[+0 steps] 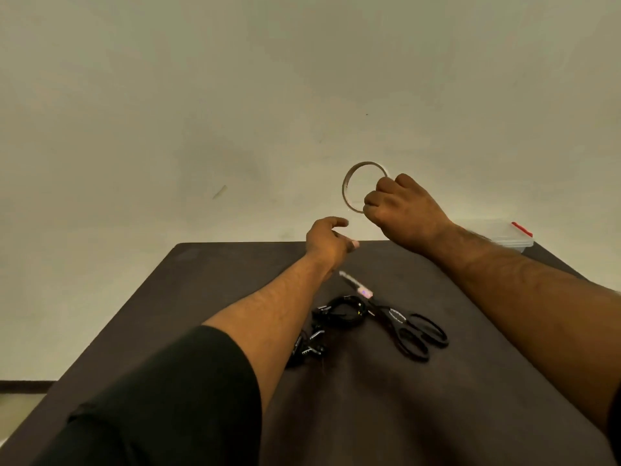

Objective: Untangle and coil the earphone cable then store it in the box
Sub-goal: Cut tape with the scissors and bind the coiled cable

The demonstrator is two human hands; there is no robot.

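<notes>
Your right hand [400,210] grips a nearly spent tape roll [356,186] raised above the table's far edge, while your left hand [331,242] pinches something small, likely the tape end, just below it. Coiled black earphone cable [342,312] lies on the dark table [437,398] beside black scissors [406,327]; clear plastic box [504,235] sits at the far right corner.

Right hand [401,210] grips tape ring [353,186]; coiled earphone cable [342,312] beside scissors [408,326].
</notes>
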